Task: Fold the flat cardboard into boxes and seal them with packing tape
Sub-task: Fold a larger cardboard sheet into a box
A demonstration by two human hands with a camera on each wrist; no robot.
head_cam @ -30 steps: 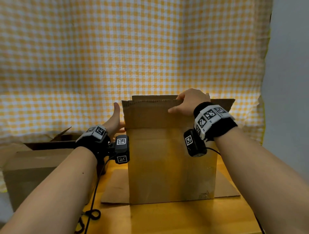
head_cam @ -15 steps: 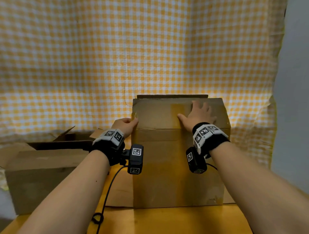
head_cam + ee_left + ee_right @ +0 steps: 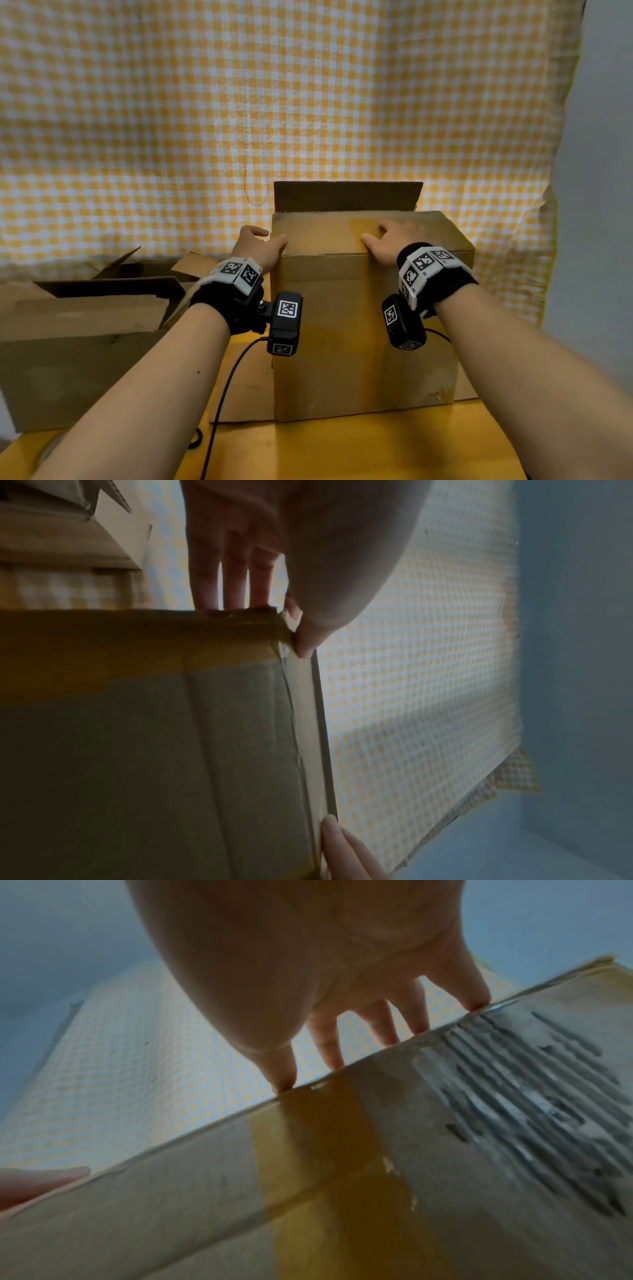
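While the box (image 3: 363,329) stood upright on the table (image 3: 342,452), near its middle, both hands were on its top. Its near flap (image 3: 329,233) lay folded flat over the opening, and the far flap (image 3: 347,196) stood upright behind it. A strip of brown tape (image 3: 308,1139) ran down the front face, and the surface paper beside it was torn away so that the fluting (image 3: 520,1096) showed.

The right hand (image 3: 394,240) lay palm down on the near flap with its fingers (image 3: 329,1047) straight and spread, the tips pressing the cardboard; it gripped nothing. The left hand (image 3: 258,245) was at the top left corner of the box. Its thumb (image 3: 308,639) pressed the corner edge and its fingers (image 3: 232,569) reached straight down the left side, so the corner sat pinched between thumb and fingers.

A flat sheet of cardboard (image 3: 246,383) lay on the table under the box and stuck out to the left. A second box (image 3: 78,346) with open flaps stood at the left edge of the table, well apart from the first. A black cable (image 3: 222,394) hung from the left wrist camera onto the table. A yellow checked cloth (image 3: 239,102) hung behind everything.
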